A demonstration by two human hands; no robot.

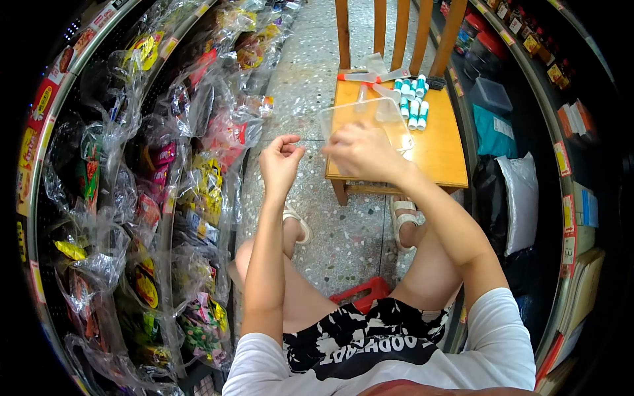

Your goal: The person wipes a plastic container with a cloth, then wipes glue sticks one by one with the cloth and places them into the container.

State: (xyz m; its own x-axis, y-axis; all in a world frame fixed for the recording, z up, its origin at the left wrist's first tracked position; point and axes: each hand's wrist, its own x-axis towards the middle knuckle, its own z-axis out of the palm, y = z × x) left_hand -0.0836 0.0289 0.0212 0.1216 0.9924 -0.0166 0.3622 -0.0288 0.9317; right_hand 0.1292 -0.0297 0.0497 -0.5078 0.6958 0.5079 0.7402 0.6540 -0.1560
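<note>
My left hand (282,162) is raised above the floor to the left of a wooden chair (436,155). Its fingers are curled with thumb and fingertips together; anything between them is too small to make out. My right hand (363,150) is over the front of the chair seat, fingers bent inward and slightly blurred, so what they pinch, if anything, does not show. Behind it, partly covered by it, is a clear plastic box (335,117). Farther back on the seat lie several teal-and-white glue sticks (413,113) and clear tubes with orange-red ends (360,77).
Shelves on the left hold many plastic-wrapped snack packets (211,188). On the right shelves are a teal package (494,131), a white plastic bag (519,198) and a clear tub (492,96). Part of a red plastic seat (363,294) shows between my legs, above the speckled floor (330,237).
</note>
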